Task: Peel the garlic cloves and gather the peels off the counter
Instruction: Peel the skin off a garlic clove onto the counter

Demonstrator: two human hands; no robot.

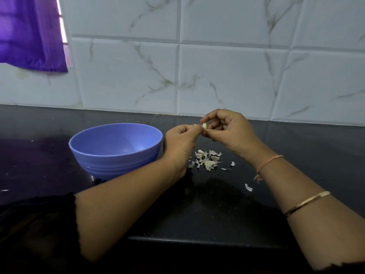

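Observation:
A small pale garlic clove (204,126) is held in the air between both hands, above the black counter (217,204). My right hand (227,126) pinches it from the right with thumb and fingertips. My left hand (180,141) pinches its left end, where a bit of white skin sticks out. Directly below the hands lies a loose pile of white garlic peels (206,160). A single stray peel (248,187) lies nearer the front edge, and two small ones lie just right of the pile.
A blue plastic bowl (94,153) stands on the counter left of my left hand; no contents show inside it. A white marble-tile wall (217,76) backs the counter. Purple cloth (29,34) hangs at top left. The counter's front edge runs below my forearms.

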